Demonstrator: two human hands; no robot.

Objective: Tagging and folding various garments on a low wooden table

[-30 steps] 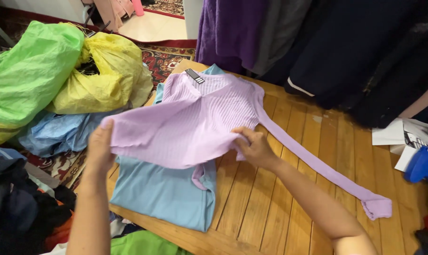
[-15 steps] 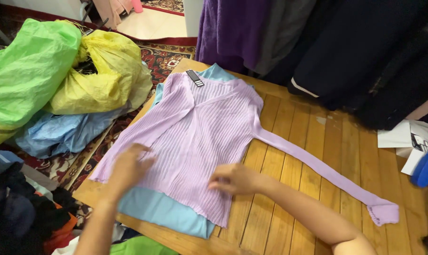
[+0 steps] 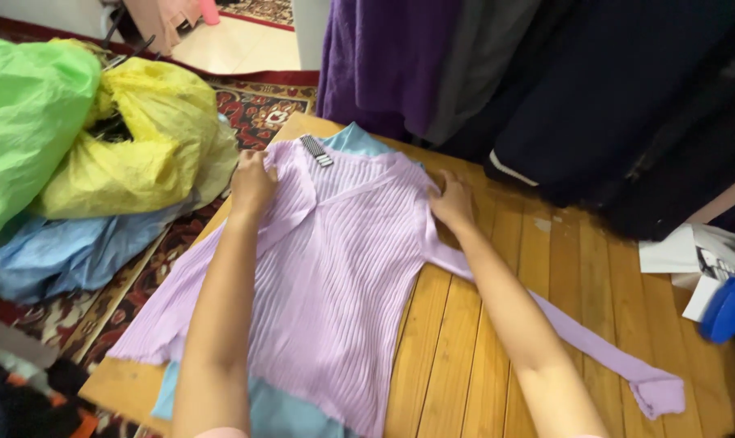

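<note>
Pressing lilac top (image 3: 335,268), plank table (image 3: 497,324), patterned rug (image 3: 258,105)

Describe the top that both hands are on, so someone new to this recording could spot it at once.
On the wooden table, it is the lilac ribbed top lying flat over a light blue garment. The left hand and right hand press its shoulders. Only it has a long sleeve trailing across the planks.

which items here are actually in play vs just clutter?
In play: lilac ribbed top, left hand and right hand on its shoulders; light blue garment beneath it; wooden table.
Clutter: green bag, yellow bag, hanging dark clothes, blue object.
</note>
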